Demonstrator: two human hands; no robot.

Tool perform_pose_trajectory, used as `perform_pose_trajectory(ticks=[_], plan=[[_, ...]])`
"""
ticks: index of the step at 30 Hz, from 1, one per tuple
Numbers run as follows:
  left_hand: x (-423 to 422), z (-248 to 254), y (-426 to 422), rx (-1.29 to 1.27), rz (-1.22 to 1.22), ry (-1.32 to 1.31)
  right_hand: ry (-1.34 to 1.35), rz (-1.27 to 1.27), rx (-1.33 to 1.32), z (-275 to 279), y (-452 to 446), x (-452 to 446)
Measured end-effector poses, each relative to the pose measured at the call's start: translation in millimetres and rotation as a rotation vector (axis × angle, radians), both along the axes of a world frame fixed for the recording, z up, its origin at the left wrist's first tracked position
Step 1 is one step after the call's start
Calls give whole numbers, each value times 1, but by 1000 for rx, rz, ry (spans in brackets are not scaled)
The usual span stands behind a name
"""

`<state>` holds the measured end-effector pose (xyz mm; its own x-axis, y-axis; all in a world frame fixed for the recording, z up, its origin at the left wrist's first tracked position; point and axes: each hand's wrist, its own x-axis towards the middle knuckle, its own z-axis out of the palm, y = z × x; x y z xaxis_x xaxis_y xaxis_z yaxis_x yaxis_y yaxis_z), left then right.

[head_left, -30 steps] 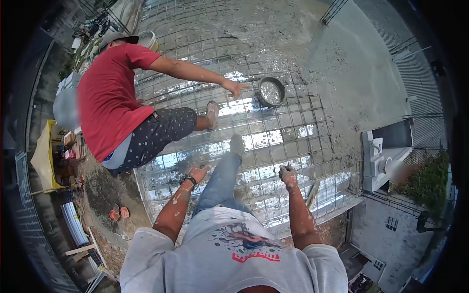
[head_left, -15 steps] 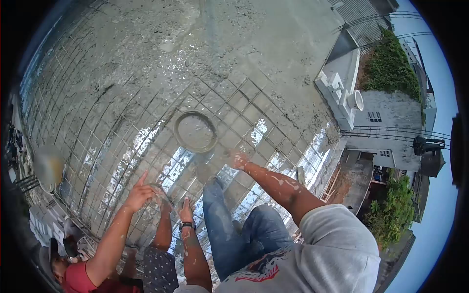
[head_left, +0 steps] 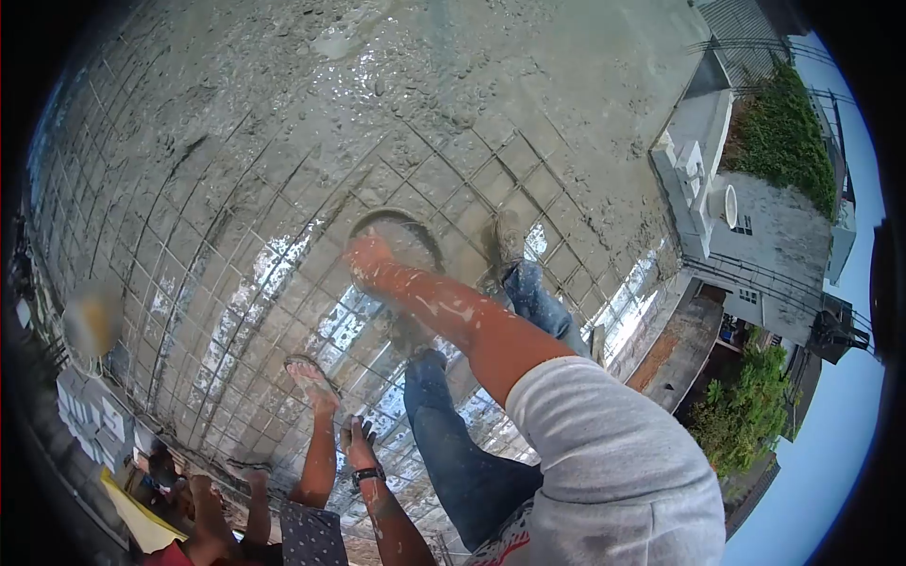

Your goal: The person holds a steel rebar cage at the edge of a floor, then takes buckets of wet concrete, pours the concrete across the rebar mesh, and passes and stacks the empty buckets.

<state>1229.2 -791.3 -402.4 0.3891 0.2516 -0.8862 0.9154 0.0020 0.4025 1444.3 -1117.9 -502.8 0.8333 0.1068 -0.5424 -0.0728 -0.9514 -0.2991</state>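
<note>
My right hand (head_left: 369,261) is at the left rim of a round dark bucket (head_left: 415,219), its fingers closed over the edge. My forearm and hand cover much of the bucket, and its contents are mostly hidden. Lower down, my left hand (head_left: 358,443) has its fingers apart and holds nothing, with a dark band on the wrist. It hangs over the steel mesh (head_left: 274,203), beside the other person's sandalled foot (head_left: 311,377). Splashes of grey mud mark both my arms.
Wet concrete (head_left: 453,66) spreads beyond the mesh. The other person's patterned shorts (head_left: 311,535) are at the lower left, near a yellow sheet (head_left: 137,509). A white ledge (head_left: 681,189) and the slab edge lie to the right. A blurred pail (head_left: 92,321) stands far left.
My right hand has moved left onto the bucket's rim. My foot now shows right of the bucket. The other person's pointing hand has left the area near my left hand.
</note>
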Motion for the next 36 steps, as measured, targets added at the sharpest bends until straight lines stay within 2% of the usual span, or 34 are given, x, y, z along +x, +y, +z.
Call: perform_pose_trajectory(ticks=[1, 3, 5, 7, 8, 10, 12, 13, 14, 15, 16, 18, 22, 23, 25, 27, 28, 29, 30, 31, 32, 34, 36], plan=[[8, -3, -7, 9, 13, -16, 6, 3, 17, 1, -9, -1], [23, -12, -24, 21, 31, -59, 309, 97, 53, 43, -34, -9], [34, -37, -49, -11, 78, -82, -197, 211, 223, 11, -66, -71], [42, -60, -86, -66, 60, -62, 232, 199, 204, 48, -102, -80], [52, -76, -99, -109, 147, -72, 82, 135, 322, 55, -128, -95], [49, -120, -139, -208, 350, -68, 149, 90, 384, 12, -169, -148], [46, -160, -197, -231, 409, -136, 271, -42, 513, 111, -278, -96], [69, -151, -262, -271, 452, 10, 329, -113, 573, 162, -333, -68], [63, -198, -288, -587, 447, -47, 293, -152, 634, 151, -387, -70], [68, -223, -327, -650, 463, -53, 257, -188, 696, 140, -442, -72], [72, -242, -376, -674, 478, -45, 222, -220, 758, 129, -497, -74], [84, -280, -472, -701, 495, -41, 522, -507, 728, 125, -597, -43], [116, -316, -673, -805, 492, -73, 318, -748, 585, 61, -750, -69], [125, -318, -730, -860, 487, -93, 279, -812, 565, 56, -784, -71], [137, -316, -839, -976, 467, -135, 115, -860, 366, 35, -850, -82], [146, -311, -948, -1146, 417, -188, -68, -986, 250, 36, -911, -72], [160, -268, -1006, -970, 395, -110, -140, -1035, 166, 39, -941, -69], [165, -252, -1050, -985, 347, -69, -209, -1079, 80, 40, -974, -66], [173, -214, -1089, -894, 309, 63, -351, -1187, 44, 38, -1009, -68], [179, -183, -1120, -876, 154, 43, -500, -1360, 198, 60, -1030, -62], [184, -173, -1143, -975, -109, -39, -582, -1312, 18, 39, -1095, -78], [191, -138, -1165, -807, -274, -48, -751, -1428, 310, 66, -1135, -84], [203, -114, -1171, -706, -433, -117, -695, -1457, 281, 88, -1132, -85]])
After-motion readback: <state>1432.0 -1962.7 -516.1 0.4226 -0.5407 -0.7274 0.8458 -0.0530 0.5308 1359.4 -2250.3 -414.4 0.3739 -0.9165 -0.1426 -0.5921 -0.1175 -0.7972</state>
